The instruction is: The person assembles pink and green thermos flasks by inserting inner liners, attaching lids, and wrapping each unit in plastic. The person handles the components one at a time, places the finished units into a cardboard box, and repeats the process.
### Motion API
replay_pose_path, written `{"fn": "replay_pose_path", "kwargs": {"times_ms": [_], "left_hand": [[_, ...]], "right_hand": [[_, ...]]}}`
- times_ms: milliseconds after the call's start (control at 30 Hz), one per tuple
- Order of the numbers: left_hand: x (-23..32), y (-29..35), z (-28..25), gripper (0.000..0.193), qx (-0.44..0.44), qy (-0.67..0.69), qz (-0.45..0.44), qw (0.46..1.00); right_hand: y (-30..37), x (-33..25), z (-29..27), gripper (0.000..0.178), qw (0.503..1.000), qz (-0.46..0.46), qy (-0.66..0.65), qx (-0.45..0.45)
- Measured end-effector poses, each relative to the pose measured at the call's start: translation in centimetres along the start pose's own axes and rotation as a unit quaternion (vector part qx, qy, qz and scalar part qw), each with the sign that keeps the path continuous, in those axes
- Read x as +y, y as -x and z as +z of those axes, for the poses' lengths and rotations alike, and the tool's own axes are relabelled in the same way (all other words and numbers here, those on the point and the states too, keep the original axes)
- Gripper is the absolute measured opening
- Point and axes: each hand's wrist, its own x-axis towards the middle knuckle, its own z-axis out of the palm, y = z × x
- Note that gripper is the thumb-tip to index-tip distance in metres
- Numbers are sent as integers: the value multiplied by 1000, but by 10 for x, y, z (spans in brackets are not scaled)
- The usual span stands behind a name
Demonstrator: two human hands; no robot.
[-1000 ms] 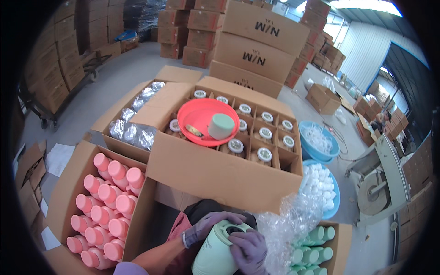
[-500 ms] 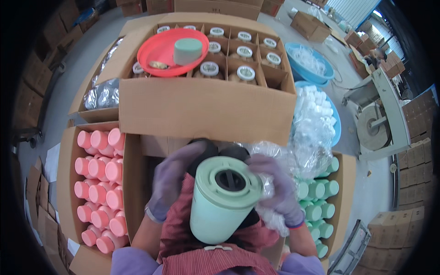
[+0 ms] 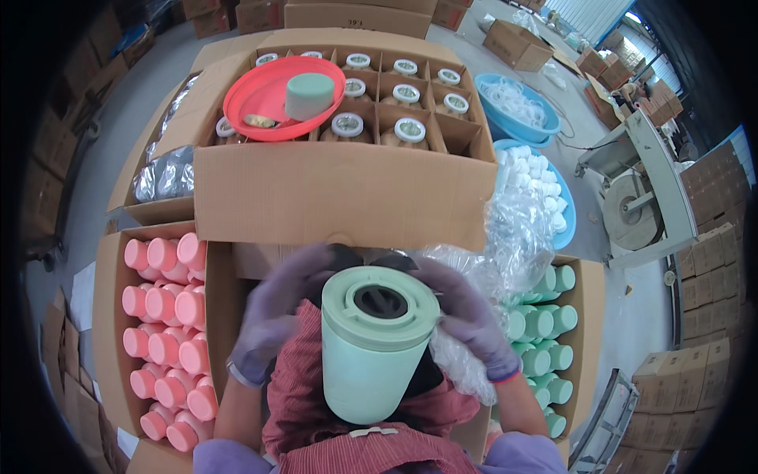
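Note:
A pale green canister with a round green lid rests on my lap, tilted slightly; a dark round inset shows in the lid. My left hand, in a purple glove, is held apart from the canister on its left, with fingers and thumb spread and the fingertips blurred. My right hand, also gloved, curves beside the lid's right edge with thumb and fingers apart. Whether it touches the canister I cannot tell. Crumpled clear plastic lies under my right hand.
Ahead stands a divided carton of white-lidded jars, with a red tray holding a green cup on top. Pink bottles fill a left carton, green bottles a right one. Blue basins sit at the far right.
My left hand has moved outward from the canister, its fingers spreading. My right hand has shifted slightly off the lid's edge. The canister stands a little more upright; the whole view has shifted slightly.

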Motion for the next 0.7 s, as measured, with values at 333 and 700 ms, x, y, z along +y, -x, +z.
{"fn": "replay_pose_path", "kwargs": {"times_ms": [333,700], "left_hand": [[0,-81,45,33,181,18,-132,974],[-50,-88,15,26,282,112,-16,953]], "right_hand": [[-94,-23,24,48,766,-291,561,116],[-264,4,-114,59,658,7,750,71]]}}
